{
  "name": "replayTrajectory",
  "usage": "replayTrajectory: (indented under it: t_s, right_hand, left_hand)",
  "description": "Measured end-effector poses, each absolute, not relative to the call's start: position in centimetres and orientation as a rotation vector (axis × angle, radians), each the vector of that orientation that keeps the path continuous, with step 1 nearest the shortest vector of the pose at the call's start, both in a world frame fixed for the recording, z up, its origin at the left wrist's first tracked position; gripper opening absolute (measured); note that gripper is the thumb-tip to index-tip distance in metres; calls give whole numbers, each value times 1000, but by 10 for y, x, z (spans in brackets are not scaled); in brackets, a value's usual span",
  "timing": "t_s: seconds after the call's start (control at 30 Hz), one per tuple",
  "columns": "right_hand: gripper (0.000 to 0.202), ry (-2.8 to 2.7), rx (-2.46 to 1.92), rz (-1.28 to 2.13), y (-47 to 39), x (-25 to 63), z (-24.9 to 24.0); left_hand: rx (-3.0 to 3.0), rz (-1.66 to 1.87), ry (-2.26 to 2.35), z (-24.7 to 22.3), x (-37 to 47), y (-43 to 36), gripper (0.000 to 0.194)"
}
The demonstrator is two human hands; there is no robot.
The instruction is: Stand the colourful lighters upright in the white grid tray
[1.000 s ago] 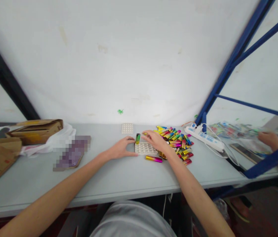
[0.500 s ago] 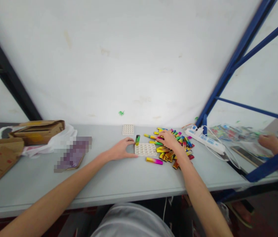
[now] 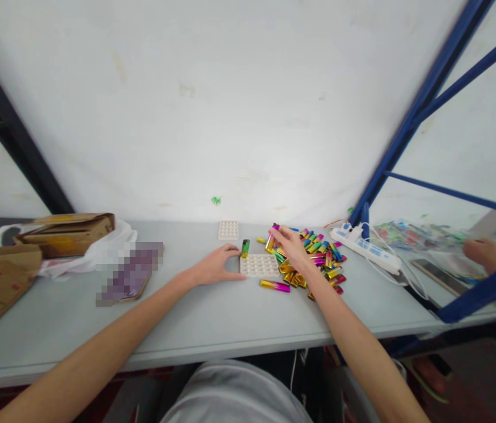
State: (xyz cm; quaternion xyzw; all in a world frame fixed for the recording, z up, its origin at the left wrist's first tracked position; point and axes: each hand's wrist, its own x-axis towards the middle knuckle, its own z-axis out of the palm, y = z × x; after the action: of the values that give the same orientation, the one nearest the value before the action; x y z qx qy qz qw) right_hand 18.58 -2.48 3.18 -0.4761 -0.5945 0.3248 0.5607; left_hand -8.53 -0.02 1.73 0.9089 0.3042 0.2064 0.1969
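A white tray [image 3: 259, 265] with a grid of round holes lies flat on the grey table. One green-and-yellow lighter [image 3: 245, 248] stands upright at its back left corner. My left hand [image 3: 216, 265] rests at the tray's left edge, thumb and fingers spread apart. Between the fingers of my right hand [image 3: 289, 244] is a pink-and-gold lighter [image 3: 270, 242], held nearly upright above the table, just behind the tray's right end. Under and beside that hand spreads a pile of shiny coloured lighters [image 3: 318, 258]. A yellow-and-magenta lighter [image 3: 275, 286] lies alone in front of the tray.
Another white holed tray [image 3: 229, 230] lies near the wall. A pixelated purple object [image 3: 135, 273], cardboard boxes [image 3: 69, 235] and a white plastic bag [image 3: 107, 244] are left. Right are a power strip [image 3: 366, 249], blue frame posts [image 3: 388, 158] and another person's hand [image 3: 482, 255].
My right hand has lifted a pink-and-gold lighter out of the pile and moved slightly left with it, toward the tray. My left hand and the upright lighter have stayed in place.
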Motion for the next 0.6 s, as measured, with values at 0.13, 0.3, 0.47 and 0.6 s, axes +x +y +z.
replayTrajectory:
  t_s: [0.13, 0.3, 0.47, 0.6]
  right_hand:
    - [47, -1338, -1010, 1026, -30, 172, 31]
    - [46, -1388, -972, 1103, -34, 160, 30]
    - [48, -1465, -1188, 932, -33, 153, 27]
    - [50, -1575, -1241, 596, -33, 152, 24]
  left_hand:
    - [2536, 583, 836, 18, -85, -1, 70]
    - [2533, 598, 838, 17, -85, -1, 72]
    - [2539, 615, 821, 14, -85, 0, 72]
    - [2536, 597, 831, 14, -85, 1, 73]
